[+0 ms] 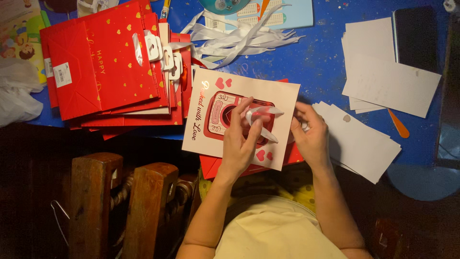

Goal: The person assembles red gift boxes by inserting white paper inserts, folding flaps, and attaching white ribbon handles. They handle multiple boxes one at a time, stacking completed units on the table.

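While the left hand [242,136] pinches a white ribbon [262,111], the right hand's [310,136] curled grip is hidden

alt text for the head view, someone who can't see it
Seen from above, a left hand holds a white ribbon over a cream gift bag on a blue table, the right hand at the bag's edge. Red bags lie left, white sheets right.

The gift bag [239,122] lies flat at the table's [316,62] near edge under my hands. Stacked bags [103,67] lie to its left, paper sheets [364,141] to its right, ribbons [239,36] behind.
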